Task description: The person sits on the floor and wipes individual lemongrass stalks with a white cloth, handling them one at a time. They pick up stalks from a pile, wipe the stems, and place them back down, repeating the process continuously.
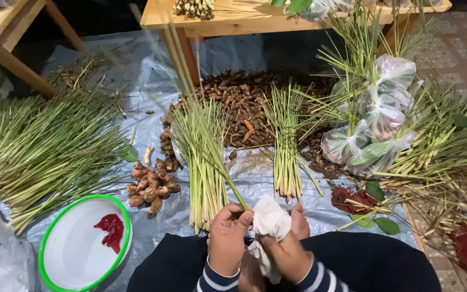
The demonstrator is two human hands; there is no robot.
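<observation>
My left hand [228, 238] pinches the base of a long green lemongrass stalk [212, 135] that slants up and away to the left. My right hand [287, 251] grips a crumpled white cloth [270, 220] held against my left hand above my lap. Just ahead of my hands, two lemongrass bundles lie on the grey plastic sheet [152, 75]: a larger lemongrass bundle [204, 162] on the left and a thinner lemongrass bundle [286, 146] on the right.
A big lemongrass pile [39, 148] lies at left. A white bowl with a green rim [60, 254] holds red paste. Ginger-like roots [152, 184] and a brown root heap [249, 103] sit ahead. Knotted plastic bags [377, 119], red roses [352, 199] and a wooden table [233, 21] are also nearby.
</observation>
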